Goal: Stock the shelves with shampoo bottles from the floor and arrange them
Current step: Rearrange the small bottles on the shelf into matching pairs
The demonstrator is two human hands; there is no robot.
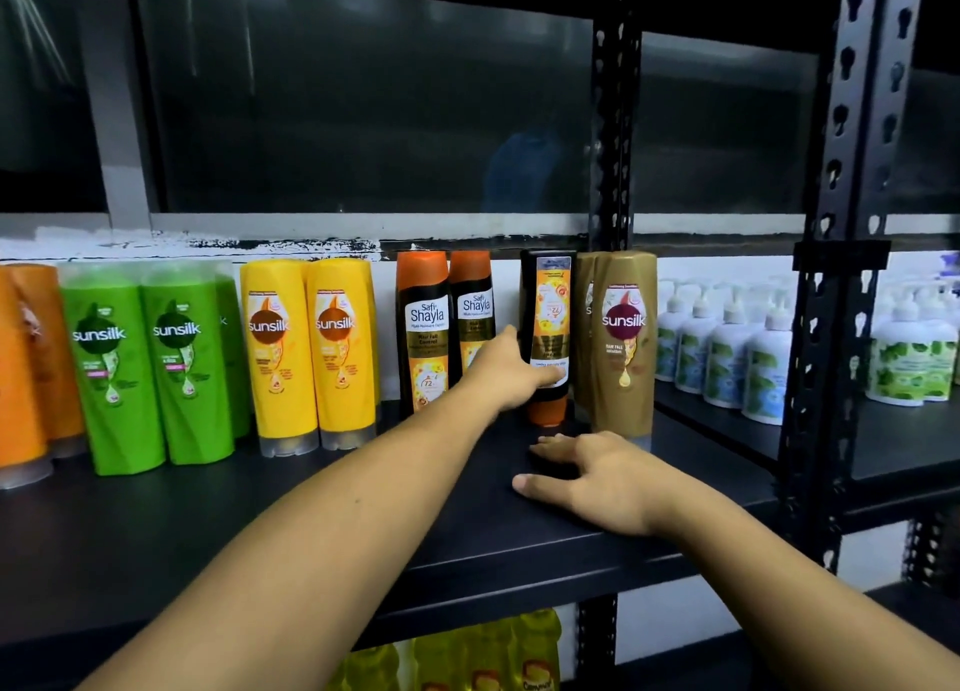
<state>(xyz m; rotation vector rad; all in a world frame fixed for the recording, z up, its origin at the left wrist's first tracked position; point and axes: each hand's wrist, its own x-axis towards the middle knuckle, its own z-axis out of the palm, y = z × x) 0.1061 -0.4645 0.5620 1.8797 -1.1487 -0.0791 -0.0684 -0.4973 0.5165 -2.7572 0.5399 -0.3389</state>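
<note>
My left hand (506,368) grips a black and orange Safi Shayla bottle (548,316) that stands upside down, orange cap on the black shelf (363,508). Two more Safi Shayla bottles (423,327) stand upright just left of it. A gold Sunsilk bottle (623,337) stands right beside it, with another behind. My right hand (587,477) lies flat on the shelf in front of these, fingers spread, holding nothing. Further left stand yellow Sunsilk bottles (311,352), green ones (150,363) and orange ones (26,368).
White pump bottles (727,347) fill the neighbouring shelf to the right, past the black slotted uprights (841,275). Yellow bottles (488,654) show on the shelf below. A dark window is behind the rack.
</note>
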